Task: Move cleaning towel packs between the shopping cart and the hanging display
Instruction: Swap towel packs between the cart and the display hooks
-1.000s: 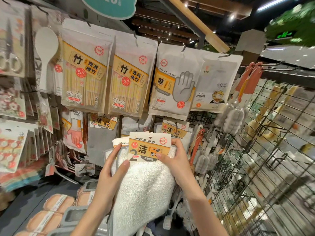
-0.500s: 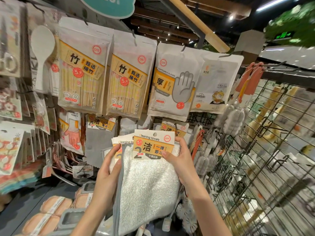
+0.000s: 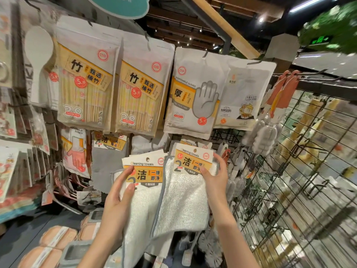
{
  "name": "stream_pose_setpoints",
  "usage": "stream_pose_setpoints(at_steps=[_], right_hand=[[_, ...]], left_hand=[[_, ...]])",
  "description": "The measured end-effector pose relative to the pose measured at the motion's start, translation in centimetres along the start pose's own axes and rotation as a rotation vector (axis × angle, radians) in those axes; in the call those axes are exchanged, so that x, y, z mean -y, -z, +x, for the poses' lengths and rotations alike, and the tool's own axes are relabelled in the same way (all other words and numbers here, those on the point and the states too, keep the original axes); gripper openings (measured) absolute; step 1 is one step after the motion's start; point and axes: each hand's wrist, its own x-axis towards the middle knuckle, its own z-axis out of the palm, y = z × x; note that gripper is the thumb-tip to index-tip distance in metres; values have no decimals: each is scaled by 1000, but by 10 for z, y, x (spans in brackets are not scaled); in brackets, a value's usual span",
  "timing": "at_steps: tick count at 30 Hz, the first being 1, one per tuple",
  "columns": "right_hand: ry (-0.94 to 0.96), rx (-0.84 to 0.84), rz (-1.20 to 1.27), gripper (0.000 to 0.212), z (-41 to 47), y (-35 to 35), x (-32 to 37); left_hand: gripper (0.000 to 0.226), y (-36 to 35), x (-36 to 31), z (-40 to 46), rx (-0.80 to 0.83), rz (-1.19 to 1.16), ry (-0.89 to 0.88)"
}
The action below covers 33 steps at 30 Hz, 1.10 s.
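Two white cleaning towel packs with yellow "Cleaning towels" header cards are held up before the hanging display. My right hand (image 3: 214,176) pinches the header card of the right pack (image 3: 185,198), raised toward more such packs (image 3: 191,143) hanging behind it. My left hand (image 3: 117,202) grips the left pack (image 3: 143,190) by its card and towel edge, with further cards stacked behind it. The peg that carries the hanging packs is hidden. The shopping cart is out of view.
Bamboo chopstick bags (image 3: 85,80), a disposable gloves bag (image 3: 193,93) and a white bag (image 3: 245,93) hang above. A grey cloth pack (image 3: 108,157) hangs at left. A black wire grid (image 3: 299,180) with brushes stands at right. Sponges (image 3: 56,238) lie below left.
The two packs have come apart: my right hand carried its pack right and up toward the hanging row, while my left hand kept the other pack lower left, its card now uncovered.
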Motion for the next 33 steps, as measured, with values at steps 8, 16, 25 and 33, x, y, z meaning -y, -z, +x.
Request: stream_pose_setpoints(at_steps=[8,16,25,33], right_hand=[[-37,-76,-22,53,23,3,-13],[-36,-145,-86,47,43,-5,-24],[-24,-184,-202,39,75,-17,-42],[-22,-197,-299,36,89,-22,-45]], left_hand=[[37,3,4,5,-20,9,23],[38,2,3,3,-32,8,57],[37,0,-3,3,-34,-1,64],[45,-2,-11,2,-42,-24,93]])
